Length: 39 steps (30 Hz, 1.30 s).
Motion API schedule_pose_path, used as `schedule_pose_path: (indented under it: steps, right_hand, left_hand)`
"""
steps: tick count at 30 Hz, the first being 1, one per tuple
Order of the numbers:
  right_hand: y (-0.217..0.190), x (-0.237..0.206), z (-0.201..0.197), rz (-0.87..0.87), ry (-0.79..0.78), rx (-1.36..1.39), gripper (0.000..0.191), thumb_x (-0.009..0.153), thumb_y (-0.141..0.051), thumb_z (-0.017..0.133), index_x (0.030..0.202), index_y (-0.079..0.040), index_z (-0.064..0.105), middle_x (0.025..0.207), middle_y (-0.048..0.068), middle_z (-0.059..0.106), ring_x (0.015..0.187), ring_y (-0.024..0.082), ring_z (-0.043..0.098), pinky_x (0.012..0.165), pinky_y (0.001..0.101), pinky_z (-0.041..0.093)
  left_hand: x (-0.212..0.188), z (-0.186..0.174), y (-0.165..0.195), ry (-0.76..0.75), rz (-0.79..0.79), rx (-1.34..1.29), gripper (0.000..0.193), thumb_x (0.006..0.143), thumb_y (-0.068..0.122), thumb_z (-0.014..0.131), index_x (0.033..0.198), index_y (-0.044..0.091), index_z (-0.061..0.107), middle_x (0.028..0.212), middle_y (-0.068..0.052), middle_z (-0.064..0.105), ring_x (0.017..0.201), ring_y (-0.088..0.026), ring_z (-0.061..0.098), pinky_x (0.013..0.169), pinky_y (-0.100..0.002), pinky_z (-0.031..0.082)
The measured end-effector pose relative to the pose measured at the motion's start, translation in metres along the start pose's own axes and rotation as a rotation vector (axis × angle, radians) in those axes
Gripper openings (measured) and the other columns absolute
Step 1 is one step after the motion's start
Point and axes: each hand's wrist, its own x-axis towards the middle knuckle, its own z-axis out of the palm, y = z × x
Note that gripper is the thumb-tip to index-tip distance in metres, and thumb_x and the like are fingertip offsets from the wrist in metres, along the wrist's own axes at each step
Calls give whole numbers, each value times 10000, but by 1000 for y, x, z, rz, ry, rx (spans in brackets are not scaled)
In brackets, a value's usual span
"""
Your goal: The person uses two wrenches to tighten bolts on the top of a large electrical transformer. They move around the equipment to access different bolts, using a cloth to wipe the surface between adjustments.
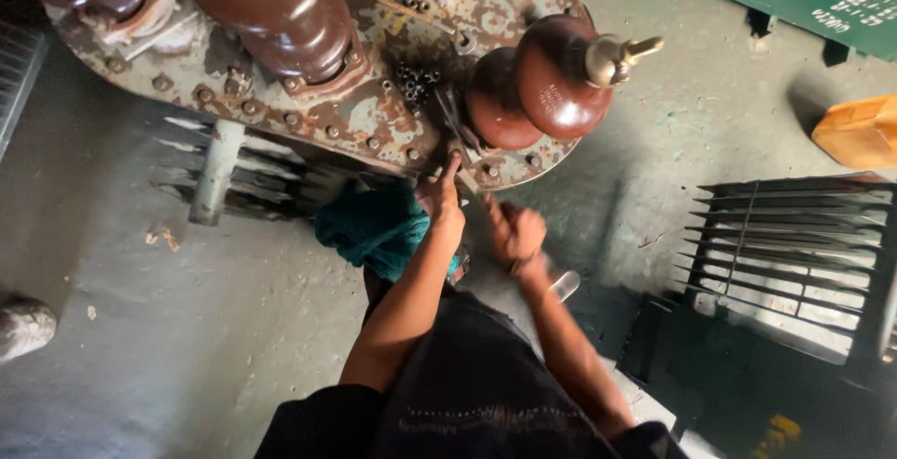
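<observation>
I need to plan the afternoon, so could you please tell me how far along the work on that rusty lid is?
Done: loose bolts lie heaped on the rusty lid, so some seem to be out already. In hand: the left hand presses at the lid's rim while the right hand grips a blurred tool there. Left: several bolts remain seated along the rim.

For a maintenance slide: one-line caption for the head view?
Both hands, left and right, work a tool at the rusty transformer lid beside brown insulators.
</observation>
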Motion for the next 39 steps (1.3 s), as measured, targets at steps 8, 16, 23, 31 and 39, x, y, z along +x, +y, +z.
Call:
schedule_pose_path:
  steps: [8, 16, 23, 31, 39]
  right_hand:
    - [13, 41, -7, 64, -409, -171, 544, 931, -552, 691, 720, -56, 759, 690, 216, 685, 606, 399, 666, 521, 490, 474]
    - [9, 25, 3, -301, 100, 0, 667, 946, -535, 761, 527, -46, 588, 553, 210, 624, 516, 413, 617, 465, 508, 450]
    - [-8, -1, 11, 11, 1, -122, 463, 956, -562, 596, 868, -168, 821, 656, 197, 658, 585, 396, 648, 530, 490, 501]
    - [-1, 21, -2, 141, -98, -301, 572, 874, -636, 712, 660, -106, 719, 652, 167, 681, 605, 373, 676, 561, 490, 508]
    - [14, 31, -8, 37, -334, -123, 584, 905, -671, 636, 719, -132, 761, 698, 184, 696, 596, 375, 677, 519, 475, 499]
  left_hand:
    - [-4, 0, -1, -29, 33, -134, 865, 690, 581, 891, 1210, -78, 682, 1276, -202, 703, 1101, -289, 685, 944, -426, 561]
    - [-7, -7, 10, -48, 25, -236, 926, 662, 666, 827, 1241, -39, 664, 1285, -169, 694, 1095, -280, 698, 917, -422, 577]
    - [-2, -5, 5, 15, 87, -114, 900, 664, 720, 826, 1173, -15, 723, 1201, -163, 730, 1051, -269, 714, 910, -396, 555]
    - [-2, -3, 5, -23, 16, -9, 836, 672, 697, 817, 1099, -21, 771, 1156, -164, 772, 975, -250, 742, 850, -402, 597]
    - [-12, -6, 11, -141, -129, -159, 798, 661, 647, 813, 1110, -11, 762, 1187, -139, 722, 934, -221, 693, 693, -489, 645]
